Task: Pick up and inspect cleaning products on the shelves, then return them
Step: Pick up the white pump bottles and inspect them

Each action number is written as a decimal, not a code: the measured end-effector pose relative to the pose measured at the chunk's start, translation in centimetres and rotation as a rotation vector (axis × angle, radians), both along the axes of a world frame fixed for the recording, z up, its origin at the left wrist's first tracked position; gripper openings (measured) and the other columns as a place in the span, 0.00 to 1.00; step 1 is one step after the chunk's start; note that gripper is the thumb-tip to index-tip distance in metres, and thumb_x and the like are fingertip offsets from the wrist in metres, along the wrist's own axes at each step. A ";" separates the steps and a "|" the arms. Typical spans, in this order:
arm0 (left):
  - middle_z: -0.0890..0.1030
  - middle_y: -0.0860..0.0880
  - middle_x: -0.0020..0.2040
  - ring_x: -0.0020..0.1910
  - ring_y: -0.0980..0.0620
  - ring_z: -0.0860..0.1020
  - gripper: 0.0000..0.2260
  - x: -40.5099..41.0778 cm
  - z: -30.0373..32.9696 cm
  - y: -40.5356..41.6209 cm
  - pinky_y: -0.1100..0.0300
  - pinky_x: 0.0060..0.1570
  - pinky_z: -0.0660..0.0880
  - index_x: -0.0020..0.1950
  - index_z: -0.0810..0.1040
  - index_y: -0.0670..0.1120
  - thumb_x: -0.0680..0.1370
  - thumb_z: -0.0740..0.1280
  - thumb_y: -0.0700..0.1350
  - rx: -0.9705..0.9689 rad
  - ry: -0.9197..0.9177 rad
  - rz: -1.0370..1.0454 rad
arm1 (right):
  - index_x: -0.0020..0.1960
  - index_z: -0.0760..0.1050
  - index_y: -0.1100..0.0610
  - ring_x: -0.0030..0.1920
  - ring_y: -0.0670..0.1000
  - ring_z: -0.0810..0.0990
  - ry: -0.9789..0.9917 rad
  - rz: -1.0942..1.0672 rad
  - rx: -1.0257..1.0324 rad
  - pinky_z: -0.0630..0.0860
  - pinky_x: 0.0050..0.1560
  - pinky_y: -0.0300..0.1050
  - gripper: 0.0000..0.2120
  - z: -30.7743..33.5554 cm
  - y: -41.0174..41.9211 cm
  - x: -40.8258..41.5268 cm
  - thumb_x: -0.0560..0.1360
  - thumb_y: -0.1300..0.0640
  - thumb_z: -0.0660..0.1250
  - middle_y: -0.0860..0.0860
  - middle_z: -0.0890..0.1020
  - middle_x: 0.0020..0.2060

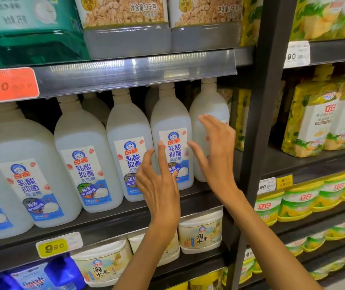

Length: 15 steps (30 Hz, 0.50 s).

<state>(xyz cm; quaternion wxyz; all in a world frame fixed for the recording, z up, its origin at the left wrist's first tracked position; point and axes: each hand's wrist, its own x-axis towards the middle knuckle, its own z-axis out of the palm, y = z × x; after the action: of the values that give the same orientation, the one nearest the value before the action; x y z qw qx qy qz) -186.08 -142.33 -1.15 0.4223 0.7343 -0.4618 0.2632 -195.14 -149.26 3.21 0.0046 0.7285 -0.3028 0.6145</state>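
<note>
A row of white translucent detergent bottles with blue cat labels stands on the middle shelf (pixel 104 222). One of them, a labelled bottle (pixel 172 122), stands between my two hands. My left hand (pixel 157 181) is raised in front of its lower left side, fingers spread and straight, fingertips at the label. My right hand (pixel 217 153) is open to its right, palm facing the bottle, fingers straight. That hand covers part of the rightmost bottle (pixel 209 103), which shows almost no label from here. Neither hand holds anything.
A dark shelf upright (pixel 261 122) stands just right of my right hand. Beyond it are yellow-green refill pouches (pixel 318 118). Large jugs (pixel 125 21) sit on the shelf above, cream tubs (pixel 201 233) and blue bottles below. Price tags hang on the shelf edges.
</note>
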 end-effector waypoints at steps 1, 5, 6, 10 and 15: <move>0.63 0.40 0.66 0.60 0.41 0.65 0.40 -0.3 0.0 0.0 0.41 0.53 0.74 0.71 0.67 0.42 0.62 0.80 0.36 -0.021 -0.021 -0.016 | 0.69 0.68 0.65 0.66 0.56 0.67 -0.102 0.025 0.028 0.67 0.66 0.42 0.26 0.1 -0.2 -0.3 0.74 0.58 0.71 0.63 0.71 0.66; 0.63 0.42 0.66 0.61 0.44 0.63 0.41 -1.8 -0.4 0.0 0.43 0.53 0.75 0.70 0.68 0.44 0.60 0.80 0.33 0.002 -0.106 -0.134 | 0.76 0.52 0.56 0.72 0.55 0.64 -0.361 0.204 0.446 0.69 0.68 0.56 0.36 1.4 -2.1 -0.6 0.76 0.49 0.68 0.55 0.60 0.74; 0.66 0.41 0.66 0.62 0.44 0.65 0.39 -2.1 -0.6 0.0 0.44 0.54 0.76 0.70 0.70 0.43 0.61 0.79 0.33 0.025 -0.108 -0.181 | 0.77 0.50 0.54 0.72 0.54 0.64 -0.384 0.245 0.549 0.71 0.66 0.53 0.39 1.8 -2.7 -0.7 0.75 0.47 0.68 0.54 0.59 0.75; 0.68 0.43 0.70 0.69 0.45 0.65 0.29 -2.1 -1.0 -0.2 0.47 0.66 0.69 0.74 0.63 0.47 0.75 0.69 0.37 0.144 0.038 -0.385 | 0.72 0.60 0.54 0.54 0.46 0.79 -0.415 0.372 0.712 0.75 0.36 0.27 0.33 2.2 -4.2 -1.2 0.73 0.45 0.69 0.53 0.75 0.61; 0.64 0.47 0.71 0.71 0.51 0.61 0.27 -1.5 -1.0 -0.3 0.54 0.69 0.64 0.75 0.60 0.48 0.78 0.65 0.41 0.114 0.102 -0.455 | 0.69 0.63 0.52 0.54 0.47 0.78 -0.369 0.287 0.677 0.79 0.47 0.40 0.41 1.9 -3.3 -1.6 0.63 0.35 0.72 0.51 0.73 0.59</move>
<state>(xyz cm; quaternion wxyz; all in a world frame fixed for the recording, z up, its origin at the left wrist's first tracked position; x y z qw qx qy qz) -187.62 -142.67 -2.20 0.4513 0.6463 -0.6076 0.0972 -196.72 -152.60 5.13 -0.3758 0.6011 -0.3789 0.5949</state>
